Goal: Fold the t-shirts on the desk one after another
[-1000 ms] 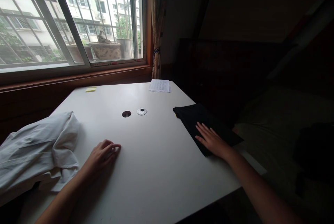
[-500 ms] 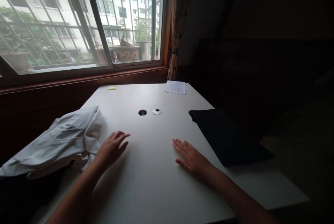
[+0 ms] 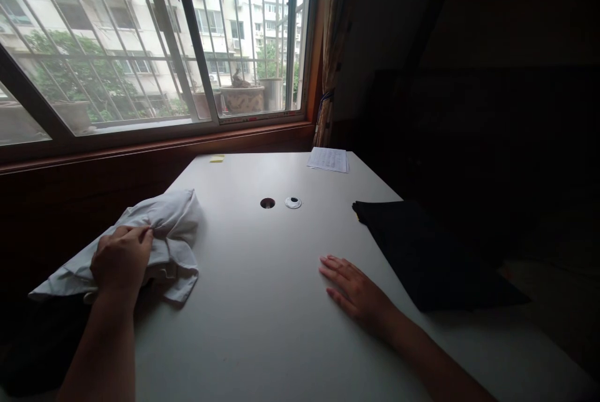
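Observation:
A crumpled white cloth garment (image 3: 175, 217) lies over the left side of the white table, on top of dark fabric (image 3: 51, 339). On it is my left hand (image 3: 120, 258), its thumb and fingers pinched together on a fold of the cloth. My right hand (image 3: 354, 289) rests palm down on the tabletop (image 3: 253, 314), fingers stretched out, holding nothing. To its right lies a folded black cloth (image 3: 422, 252), apart from the hand and reaching past the table's right edge.
Farther back are an open cable hole (image 3: 267, 203) and its white round cover (image 3: 293, 202). Papers (image 3: 329, 160) and a yellow sticky note (image 3: 217, 159) lie at the far edge. Beyond stand a barred window (image 3: 253, 45) and a tied curtain (image 3: 328, 77).
My left hand has moved left from above the table onto the white garment and closed on it. The right hand stays on the tabletop. The view has turned slightly left.

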A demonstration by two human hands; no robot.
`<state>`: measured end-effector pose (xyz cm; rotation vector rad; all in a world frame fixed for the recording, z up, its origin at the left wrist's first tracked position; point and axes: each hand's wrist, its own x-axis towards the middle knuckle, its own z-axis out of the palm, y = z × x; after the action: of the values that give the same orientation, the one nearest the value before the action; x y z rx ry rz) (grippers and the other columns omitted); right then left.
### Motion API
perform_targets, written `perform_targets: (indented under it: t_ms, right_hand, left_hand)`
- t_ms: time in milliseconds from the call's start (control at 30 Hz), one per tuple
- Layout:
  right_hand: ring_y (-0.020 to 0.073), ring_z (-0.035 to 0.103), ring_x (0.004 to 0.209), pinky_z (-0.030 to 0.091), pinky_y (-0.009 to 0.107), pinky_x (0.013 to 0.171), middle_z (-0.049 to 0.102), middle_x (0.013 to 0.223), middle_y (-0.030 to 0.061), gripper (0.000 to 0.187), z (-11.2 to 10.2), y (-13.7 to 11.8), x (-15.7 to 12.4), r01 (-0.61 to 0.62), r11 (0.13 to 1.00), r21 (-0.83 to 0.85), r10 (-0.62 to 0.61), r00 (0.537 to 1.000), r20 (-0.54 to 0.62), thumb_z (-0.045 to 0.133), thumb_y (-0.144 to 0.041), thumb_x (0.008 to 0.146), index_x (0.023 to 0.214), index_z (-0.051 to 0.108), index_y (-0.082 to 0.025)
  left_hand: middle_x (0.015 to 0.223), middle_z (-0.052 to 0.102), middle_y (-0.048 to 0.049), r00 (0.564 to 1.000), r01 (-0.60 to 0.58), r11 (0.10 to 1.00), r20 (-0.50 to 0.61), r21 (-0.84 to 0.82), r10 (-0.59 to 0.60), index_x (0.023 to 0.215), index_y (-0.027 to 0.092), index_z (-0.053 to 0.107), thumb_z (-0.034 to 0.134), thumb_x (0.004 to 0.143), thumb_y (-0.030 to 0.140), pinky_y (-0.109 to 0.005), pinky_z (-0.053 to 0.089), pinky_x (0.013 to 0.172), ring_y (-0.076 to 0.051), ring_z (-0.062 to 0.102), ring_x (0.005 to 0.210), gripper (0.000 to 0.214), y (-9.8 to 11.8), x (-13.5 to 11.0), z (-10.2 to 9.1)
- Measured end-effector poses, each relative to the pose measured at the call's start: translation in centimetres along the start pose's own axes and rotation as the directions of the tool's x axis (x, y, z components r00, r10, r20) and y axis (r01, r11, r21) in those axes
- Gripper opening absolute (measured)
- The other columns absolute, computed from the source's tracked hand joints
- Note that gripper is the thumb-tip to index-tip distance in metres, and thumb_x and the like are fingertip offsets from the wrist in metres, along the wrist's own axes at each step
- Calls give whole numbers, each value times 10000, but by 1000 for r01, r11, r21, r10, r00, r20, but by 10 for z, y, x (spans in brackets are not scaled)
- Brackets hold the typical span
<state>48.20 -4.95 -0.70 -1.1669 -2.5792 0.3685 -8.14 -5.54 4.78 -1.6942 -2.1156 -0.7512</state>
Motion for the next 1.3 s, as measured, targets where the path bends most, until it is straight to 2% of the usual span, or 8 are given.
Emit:
perform_targets:
  t_ms: [167, 367, 500, 700, 833, 1067, 1200, 1300]
  right_hand:
    - [259, 383, 1485, 312, 507, 1239, 481, 1573, 40, 451, -1, -1, -1, 6, 1000, 18, -5, 1000, -30, 477, -370, 1038, 1477, 545, -289]
    - [255, 422, 1459, 368, 491, 1215, 498, 1556, 59, 543, 4, 2, -5, -28, 997, 65, 34, 995, -93, 507, -382, 1018, 1548, 429, -296]
    - [258, 455, 1431, 404, 501, 1187, 491, 1553, 77, 632, 7, 2, -6, -36, 998, 60, 44, 991, -130, 550, -366, 997, 1585, 325, -314]
    - [267, 432, 1436, 441, 478, 1151, 412, 1591, 124, 750, 2, -6, -6, 104, 994, 14, -99, 974, -202, 628, -346, 958, 1604, 252, -292]
    - [284, 492, 1368, 488, 469, 1084, 458, 1552, 149, 630, 4, -13, -4, 276, 961, -29, -276, 933, -233, 665, -292, 930, 1515, 434, -255]
    - [220, 663, 999, 553, 381, 895, 733, 1090, 69, 236, 2, -21, 1, 302, 946, 116, -251, 911, -327, 520, -188, 988, 1160, 671, -247]
    - [244, 674, 1044, 552, 376, 895, 721, 1131, 63, 270, -8, -7, -8, 46, 941, 336, 111, 894, -433, 519, -263, 973, 1202, 661, -270]
    - [269, 648, 1168, 513, 403, 1000, 702, 1260, 46, 322, -15, 13, -16, -120, 867, 484, 395, 757, -520, 547, -290, 930, 1225, 676, -282]
  left_hand:
    - [960, 633, -105, 995, 87, 963, -72, 254, -71, 953, 157, 636, 478, 954, 377, -357, 469, 740, -263, 596, 852, 271, 29, 2, 8]
    - [1036, 651, -95, 948, -317, 929, -35, -190, 316, 988, 196, 565, 466, 984, 314, -375, 509, 851, -252, 629, 939, 154, 104, -10, 19]
    - [1009, 644, -78, 803, -473, 683, 46, -556, 594, 989, 205, 562, 425, 1001, 187, -334, 535, 871, -200, 634, 933, 138, 168, -37, 22]
    - [1218, 696, -64, 416, -426, 430, 250, -796, 874, 1148, 213, 645, 410, 1060, 237, -281, 527, 980, -186, 667, 1095, 252, 243, -86, -5]
    - [1386, 652, -36, 300, -320, 338, 244, -885, 922, 1433, 271, 532, 429, 1066, 287, -297, 476, 1105, -191, 621, 1264, 382, 265, -107, -22]
    - [1407, 644, -93, 248, -583, 88, -74, -808, 966, 1376, 227, 558, 521, 1023, 277, -407, 462, 1144, -243, 566, 1339, 358, 257, -101, -9]
    - [1445, 607, -115, 332, -706, 168, -113, -688, 936, 1385, 212, 539, 601, 983, 296, -478, 413, 1192, -263, 508, 1391, 416, 238, -85, 1]
    - [1499, 552, -119, 422, -741, 302, -66, -599, 904, 1450, 230, 489, 617, 978, 307, -545, 364, 1219, -287, 449, 1440, 495, 218, -70, 12]
